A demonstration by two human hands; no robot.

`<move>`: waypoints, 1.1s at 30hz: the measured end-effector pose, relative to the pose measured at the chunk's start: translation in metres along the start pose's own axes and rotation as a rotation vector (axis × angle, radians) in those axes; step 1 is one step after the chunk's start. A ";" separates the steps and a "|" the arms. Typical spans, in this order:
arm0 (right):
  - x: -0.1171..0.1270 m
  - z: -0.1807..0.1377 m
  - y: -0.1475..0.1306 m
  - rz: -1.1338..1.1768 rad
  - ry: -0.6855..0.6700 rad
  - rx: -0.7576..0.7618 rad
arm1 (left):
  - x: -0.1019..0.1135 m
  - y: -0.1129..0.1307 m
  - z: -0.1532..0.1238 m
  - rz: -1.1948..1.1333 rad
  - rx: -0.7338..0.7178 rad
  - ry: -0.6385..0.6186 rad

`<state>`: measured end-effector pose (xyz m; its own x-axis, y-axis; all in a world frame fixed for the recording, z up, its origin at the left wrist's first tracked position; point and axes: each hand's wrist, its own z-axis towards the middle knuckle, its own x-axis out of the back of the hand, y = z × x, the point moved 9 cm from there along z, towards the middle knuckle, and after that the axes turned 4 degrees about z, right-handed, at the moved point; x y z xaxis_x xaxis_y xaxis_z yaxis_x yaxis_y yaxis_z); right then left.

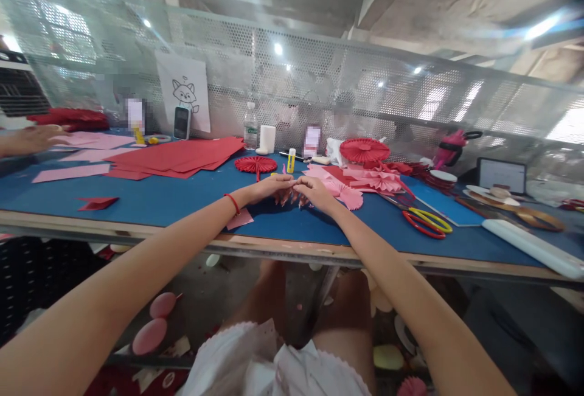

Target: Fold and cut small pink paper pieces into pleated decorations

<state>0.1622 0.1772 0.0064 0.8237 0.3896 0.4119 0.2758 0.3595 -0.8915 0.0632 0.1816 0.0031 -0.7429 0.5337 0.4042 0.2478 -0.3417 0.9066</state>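
Note:
My left hand [270, 188] and my right hand [312, 191] meet fingertip to fingertip on the blue table [182, 201]. Their fingers are curled down and pressed together over something small that I cannot make out. A pink paper piece [239, 219] lies under my left wrist, which wears a red string. Folded pink paper fans [351, 192] lie just right of my right hand. A round red paper fan [255, 165] and a yellow glue stick [291, 160] sit just beyond my hands.
Red paper sheets [177, 156] and pink sheets [86, 146] cover the table's left, where another person's hand [31, 138] rests. Red and yellow scissors [426, 221] lie to the right, with a white roll [533, 245], a tablet [502, 175], a bottle [250, 128] and a perforated screen behind.

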 end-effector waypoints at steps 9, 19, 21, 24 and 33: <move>0.001 0.001 0.002 0.010 0.014 -0.026 | -0.001 0.001 0.000 0.029 0.001 0.007; 0.001 -0.001 0.002 0.018 0.011 -0.029 | -0.005 0.005 -0.003 0.066 -0.001 0.004; 0.001 -0.001 0.001 0.020 0.006 -0.023 | -0.005 0.005 -0.003 0.071 0.001 0.003; 0.000 -0.001 0.000 0.026 0.001 -0.011 | -0.004 0.004 -0.002 0.078 0.010 -0.002; 0.000 -0.001 0.000 0.016 -0.008 0.003 | -0.004 0.000 0.002 0.093 0.014 -0.010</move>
<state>0.1629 0.1770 0.0061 0.8241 0.4016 0.3995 0.2614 0.3559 -0.8972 0.0675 0.1808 0.0021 -0.7099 0.5077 0.4881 0.3243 -0.3797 0.8664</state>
